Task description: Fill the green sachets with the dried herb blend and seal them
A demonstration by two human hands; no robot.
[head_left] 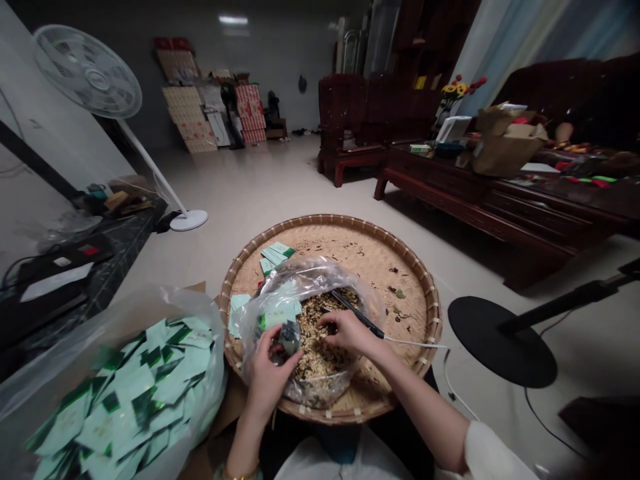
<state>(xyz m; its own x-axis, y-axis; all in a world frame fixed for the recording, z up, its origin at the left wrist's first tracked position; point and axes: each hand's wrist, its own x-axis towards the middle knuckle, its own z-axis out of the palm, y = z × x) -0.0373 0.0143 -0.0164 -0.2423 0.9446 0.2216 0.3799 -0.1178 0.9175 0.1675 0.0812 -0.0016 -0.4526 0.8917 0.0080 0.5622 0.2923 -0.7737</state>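
My left hand [270,360] grips a small, shiny grey-green sachet [290,337] between thumb and fingers, above a clear plastic bag [320,393]. Inside that open bag lies a heap of dried, yellowish and dark loose bits [313,343]. Over the heap, my right hand [345,331] has its fingers curled together in a pinch; what they hold is too small to make out. A black stick-shaped device [357,313] with a white cord rests beside my right hand. More pale green packets [280,312] lie in the bag's left part. All this sits on a round woven bamboo tray [330,219].
At the left, a large plastic bag [205,427] holds many pale green packets [135,380]. A white standing fan [187,220] is behind it. A black round stand base [500,343] is at the right. A dark wooden table [450,187] stands beyond.
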